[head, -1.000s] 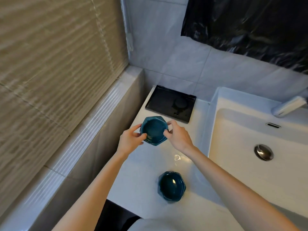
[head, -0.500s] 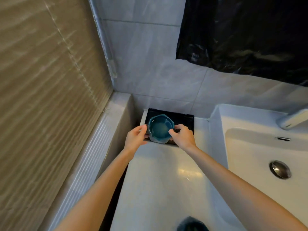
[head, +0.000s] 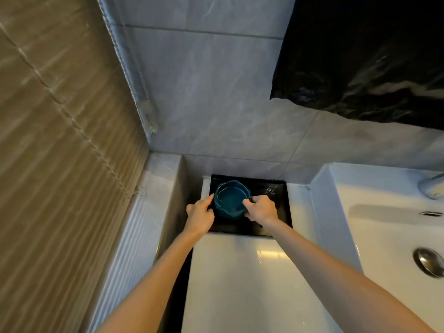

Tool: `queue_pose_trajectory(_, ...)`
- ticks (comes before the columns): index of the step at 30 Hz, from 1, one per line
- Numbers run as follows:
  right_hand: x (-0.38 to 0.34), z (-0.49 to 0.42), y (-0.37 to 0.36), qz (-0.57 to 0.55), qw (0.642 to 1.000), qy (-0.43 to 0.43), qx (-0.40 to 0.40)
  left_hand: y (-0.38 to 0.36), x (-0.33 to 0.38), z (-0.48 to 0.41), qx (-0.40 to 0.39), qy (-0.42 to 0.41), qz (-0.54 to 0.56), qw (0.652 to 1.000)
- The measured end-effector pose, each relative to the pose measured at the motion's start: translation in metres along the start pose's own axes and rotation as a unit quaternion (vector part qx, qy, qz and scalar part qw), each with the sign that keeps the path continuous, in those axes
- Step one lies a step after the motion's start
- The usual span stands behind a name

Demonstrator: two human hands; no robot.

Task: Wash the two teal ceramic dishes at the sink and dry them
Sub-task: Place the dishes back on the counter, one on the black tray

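Observation:
One teal ceramic dish with an angular rim sits over the left part of a black tray at the back of the white counter. My left hand touches its left side with the index finger stretched out. My right hand pinches the dish's right rim with curled fingers. Whether the dish rests on the tray or hangs just above it I cannot tell. The second teal dish is out of view.
A white sink basin with a metal drain plug lies to the right, its tap at the right edge. White counter stretches toward me. A tiled wall stands behind, a window blind on the left, black plastic sheet up right.
Both hands carried the dish away from me onto the black tray at the back. The camera tilted up, so the second dish near the front edge left the view.

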State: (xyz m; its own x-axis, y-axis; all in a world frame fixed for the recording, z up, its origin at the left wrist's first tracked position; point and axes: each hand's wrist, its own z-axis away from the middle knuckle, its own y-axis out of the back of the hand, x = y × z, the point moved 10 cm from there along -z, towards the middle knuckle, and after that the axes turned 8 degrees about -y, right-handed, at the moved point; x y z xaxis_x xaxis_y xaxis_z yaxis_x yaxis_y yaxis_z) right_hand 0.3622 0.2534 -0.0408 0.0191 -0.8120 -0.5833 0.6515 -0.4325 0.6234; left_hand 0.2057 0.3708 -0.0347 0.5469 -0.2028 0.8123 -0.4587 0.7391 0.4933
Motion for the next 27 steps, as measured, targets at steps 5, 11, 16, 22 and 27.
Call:
queue_pose_trajectory(5, -0.003, -0.015, -0.006, -0.001, 1.0, 0.0, 0.011, 0.003, -0.008, -0.017, 0.018, -0.001, -0.021, 1.0)
queue_pose_trajectory(11, -0.004, -0.031, -0.016, 0.015, 1.0, 0.003, 0.015, 0.001, -0.014, -0.027, 0.023, 0.009, -0.027, 0.999)
queue_pose_trajectory(16, -0.008, -0.04, -0.015, 0.034, 0.999, 0.024, 0.027, 0.003, -0.011, -0.035, 0.028, 0.01, -0.041, 0.999)
queue_pose_trajectory(22, -0.016, -0.043, -0.017, 0.063, 0.997, 0.04, -0.019, 0.002, -0.009, -0.031, 0.003, 0.019, -0.053, 0.998)
queue_pose_trajectory(27, -0.017, -0.012, 0.008, 0.023, 0.998, 0.052, -0.034, 0.014, 0.011, -0.018, 0.026, -0.007, -0.032, 0.999)
